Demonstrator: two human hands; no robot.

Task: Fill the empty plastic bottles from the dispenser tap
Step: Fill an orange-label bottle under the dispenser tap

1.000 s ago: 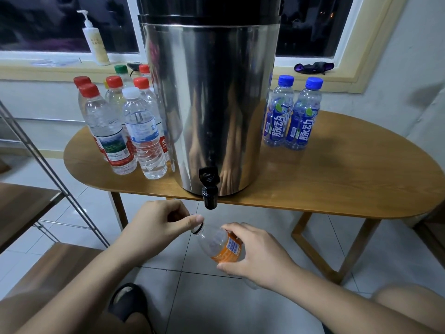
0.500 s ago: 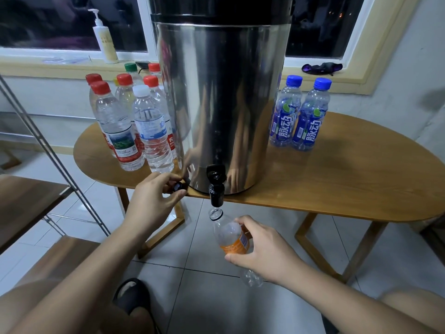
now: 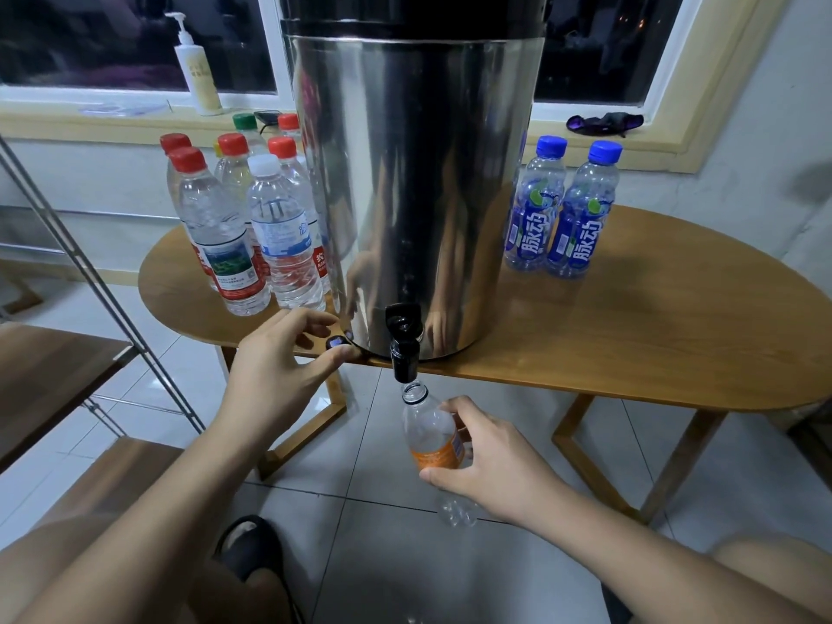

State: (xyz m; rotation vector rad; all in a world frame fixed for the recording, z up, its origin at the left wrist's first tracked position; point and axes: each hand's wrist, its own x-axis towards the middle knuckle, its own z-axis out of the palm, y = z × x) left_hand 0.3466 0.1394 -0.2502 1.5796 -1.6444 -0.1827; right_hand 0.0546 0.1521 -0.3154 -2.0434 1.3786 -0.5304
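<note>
Down below the table edge, in the head view, the right hand (image 3: 490, 461) is curling its fingers and thumb round a clear plastic bottle with an orange label (image 3: 434, 436). It is holding the bottle nearly upright, its open mouth just under the black plastic tap (image 3: 404, 349) of the tall stainless-steel dispenser (image 3: 414, 173). The orange label's print is showing too small to read.

The left hand (image 3: 279, 367) is pinching a small black bottle cap (image 3: 336, 342) between thumb and forefinger at the near edge of the oval wooden table (image 3: 630, 331), just beside the dispenser's base.

To the right of the dispenser, two blue-capped bottles (image 3: 533, 209) are standing side by side, their blue labels showing the white characters 脉动. To the left, a cluster of clear bottles with red caps (image 3: 220, 236) is standing, one green-capped, and a white-capped clear bottle with a pale blue label (image 3: 281, 236) is at the front. The red labels are showing only partial characters.

A white pump bottle (image 3: 198, 69) is standing on the windowsill behind.
</note>
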